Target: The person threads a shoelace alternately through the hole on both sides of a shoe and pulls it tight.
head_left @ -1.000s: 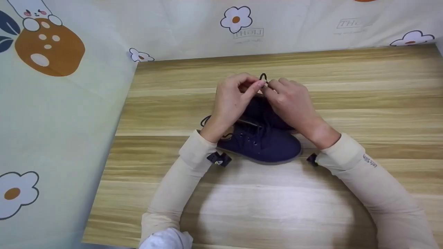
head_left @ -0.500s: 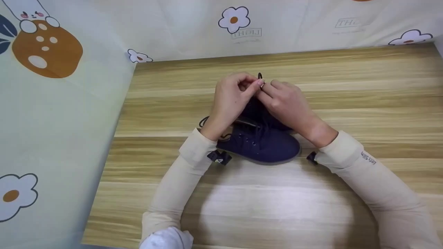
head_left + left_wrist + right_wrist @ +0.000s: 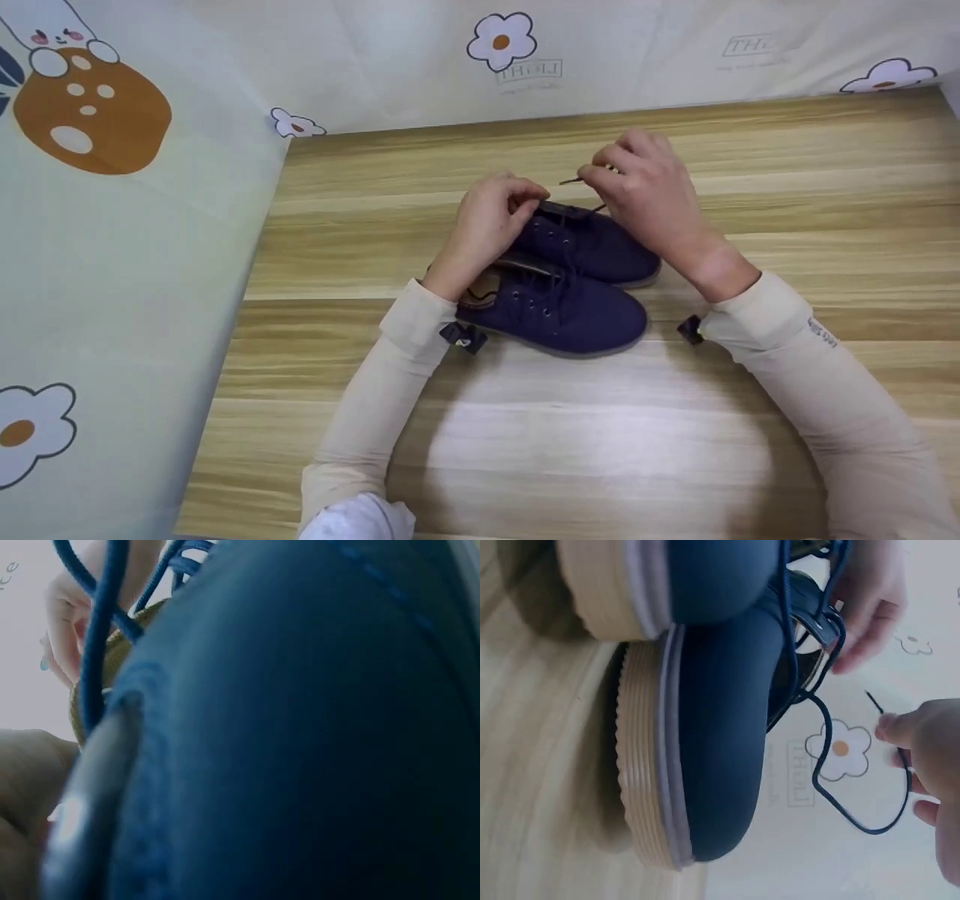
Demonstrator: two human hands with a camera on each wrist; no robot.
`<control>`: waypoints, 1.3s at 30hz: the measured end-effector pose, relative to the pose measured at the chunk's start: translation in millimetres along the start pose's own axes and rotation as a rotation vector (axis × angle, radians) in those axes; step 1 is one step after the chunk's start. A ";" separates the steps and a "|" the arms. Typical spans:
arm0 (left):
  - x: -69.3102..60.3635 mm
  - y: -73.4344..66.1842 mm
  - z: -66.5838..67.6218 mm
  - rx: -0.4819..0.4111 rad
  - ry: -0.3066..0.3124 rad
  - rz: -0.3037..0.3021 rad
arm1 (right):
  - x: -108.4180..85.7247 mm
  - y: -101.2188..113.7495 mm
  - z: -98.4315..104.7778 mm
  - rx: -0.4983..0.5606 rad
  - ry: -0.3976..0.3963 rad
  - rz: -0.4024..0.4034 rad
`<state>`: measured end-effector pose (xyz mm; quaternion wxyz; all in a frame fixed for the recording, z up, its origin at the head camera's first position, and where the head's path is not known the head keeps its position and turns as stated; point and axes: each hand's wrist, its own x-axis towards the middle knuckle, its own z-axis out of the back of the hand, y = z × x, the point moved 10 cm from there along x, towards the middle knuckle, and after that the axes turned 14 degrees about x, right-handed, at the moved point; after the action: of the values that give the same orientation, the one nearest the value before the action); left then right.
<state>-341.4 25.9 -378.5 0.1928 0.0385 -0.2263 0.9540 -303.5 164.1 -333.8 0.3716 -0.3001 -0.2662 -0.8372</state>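
Below the left hand [image 3: 487,225] and right hand [image 3: 654,187] lies a wooden table [image 3: 352,225]. Near the left wrist sits the near shoe [image 3: 596,319]; beyond it, the left hand pinches the upper edge of the far shoe [image 3: 619,247], whose dark lace [image 3: 871,831] the right hand pinches near its tip.

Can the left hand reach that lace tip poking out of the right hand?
Probably yes: the lace tip pokes out from the right hand toward the left hand, with nothing seen in between.
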 end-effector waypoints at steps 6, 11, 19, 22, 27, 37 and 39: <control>2.5 4.8 -10.8 -0.063 0.104 -0.018 | -1.0 -6.0 -22.8 0.036 0.180 0.028; 2.3 7.5 -11.2 -0.116 0.112 0.011 | 0.1 -3.2 -31.2 0.047 0.223 0.055; 2.8 12.3 -13.8 -0.154 0.134 0.043 | -0.3 -3.9 -34.2 -0.002 0.220 0.067; 2.9 12.7 -14.0 -0.161 0.133 0.044 | -0.5 -4.6 -36.9 -0.001 0.222 0.064; 3.0 11.2 -13.4 -0.188 0.108 0.030 | -0.9 -3.4 -45.9 0.052 0.271 0.054; -0.6 8.6 -14.9 -0.217 0.096 0.076 | 0.8 -12.4 -49.7 0.248 0.257 -0.101; -0.9 6.1 -18.5 -0.209 0.124 0.072 | 0.4 -12.1 -51.3 0.256 0.262 -0.109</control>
<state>-342.7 28.8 -397.8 0.1752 -0.0489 -0.3135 0.9320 -328.8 136.7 -371.0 0.3925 -0.1240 -0.3358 -0.8472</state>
